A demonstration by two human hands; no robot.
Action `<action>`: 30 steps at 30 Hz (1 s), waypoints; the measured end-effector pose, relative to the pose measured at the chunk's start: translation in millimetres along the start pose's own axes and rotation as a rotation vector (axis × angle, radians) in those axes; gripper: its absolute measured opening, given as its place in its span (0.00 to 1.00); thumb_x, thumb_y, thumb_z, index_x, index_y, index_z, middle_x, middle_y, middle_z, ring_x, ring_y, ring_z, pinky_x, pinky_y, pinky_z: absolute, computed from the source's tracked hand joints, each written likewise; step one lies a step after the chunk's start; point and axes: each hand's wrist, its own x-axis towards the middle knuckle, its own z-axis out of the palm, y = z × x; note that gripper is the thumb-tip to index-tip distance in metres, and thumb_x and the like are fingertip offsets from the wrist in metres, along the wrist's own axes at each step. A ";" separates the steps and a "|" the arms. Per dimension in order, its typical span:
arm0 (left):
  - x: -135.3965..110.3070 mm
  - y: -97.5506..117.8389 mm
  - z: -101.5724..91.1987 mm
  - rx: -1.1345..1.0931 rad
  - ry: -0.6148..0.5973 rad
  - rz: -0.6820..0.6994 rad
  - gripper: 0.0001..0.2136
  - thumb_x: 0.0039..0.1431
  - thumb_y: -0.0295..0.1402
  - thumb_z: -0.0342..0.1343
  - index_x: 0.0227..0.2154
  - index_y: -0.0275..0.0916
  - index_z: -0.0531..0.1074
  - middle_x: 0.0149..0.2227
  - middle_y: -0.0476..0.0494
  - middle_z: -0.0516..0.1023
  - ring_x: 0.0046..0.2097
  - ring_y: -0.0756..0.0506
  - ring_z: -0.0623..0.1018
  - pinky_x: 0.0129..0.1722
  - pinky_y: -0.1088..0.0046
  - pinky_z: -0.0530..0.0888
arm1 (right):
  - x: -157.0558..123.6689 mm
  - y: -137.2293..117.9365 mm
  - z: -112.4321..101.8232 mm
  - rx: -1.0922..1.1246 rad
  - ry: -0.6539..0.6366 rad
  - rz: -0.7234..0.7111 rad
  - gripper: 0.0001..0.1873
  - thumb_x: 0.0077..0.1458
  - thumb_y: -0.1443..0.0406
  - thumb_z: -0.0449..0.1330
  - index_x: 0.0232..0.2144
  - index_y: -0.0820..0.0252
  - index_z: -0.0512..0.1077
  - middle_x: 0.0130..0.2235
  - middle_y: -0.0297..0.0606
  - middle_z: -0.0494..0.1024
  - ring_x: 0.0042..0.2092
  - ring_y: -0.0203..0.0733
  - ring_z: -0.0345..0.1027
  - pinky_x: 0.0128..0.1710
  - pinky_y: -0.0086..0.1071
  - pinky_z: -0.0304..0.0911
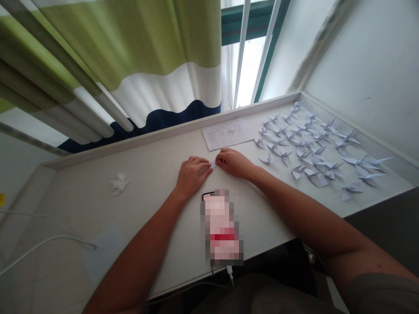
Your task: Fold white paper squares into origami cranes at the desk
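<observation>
My left hand [191, 174] and my right hand [234, 162] meet over a small piece of white paper [213, 164] lying on the white desk [147, 183]. Both hands press down on it with curled fingers, and only a sliver of the paper shows between them. Several folded white paper cranes [310, 146] are spread over the desk to the right of my right hand.
A phone [222, 226] lies just in front of my hands, a white cable [229, 274] plugged into it. A printed sheet [225, 133] lies beyond my hands. A crumpled white scrap [118, 183] and a cable [46, 242] are at left. A striped curtain [131, 56] hangs behind.
</observation>
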 end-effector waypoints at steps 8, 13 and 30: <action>-2.1 7.7 1.2 0.086 -0.006 0.016 0.09 0.71 0.37 0.60 0.43 0.45 0.85 0.51 0.43 0.87 0.56 0.35 0.77 0.54 0.50 0.71 | -1.1 4.3 0.5 0.152 0.050 0.055 0.07 0.59 0.69 0.70 0.41 0.61 0.85 0.38 0.41 0.81 0.40 0.44 0.73 0.44 0.35 0.64; -4.0 10.8 3.1 0.097 -0.026 0.012 0.10 0.73 0.37 0.58 0.45 0.47 0.85 0.50 0.43 0.87 0.54 0.36 0.78 0.53 0.51 0.71 | -1.8 4.9 1.7 0.162 0.064 0.035 0.05 0.60 0.69 0.69 0.35 0.58 0.86 0.36 0.40 0.81 0.41 0.45 0.73 0.44 0.36 0.63; -1.0 -1.3 -2.9 -0.011 -0.101 -0.035 0.15 0.75 0.41 0.53 0.45 0.49 0.86 0.52 0.45 0.87 0.54 0.36 0.77 0.53 0.50 0.70 | 0.1 2.8 11.4 0.084 0.087 0.047 0.06 0.62 0.63 0.69 0.36 0.54 0.87 0.40 0.42 0.83 0.45 0.49 0.73 0.47 0.40 0.62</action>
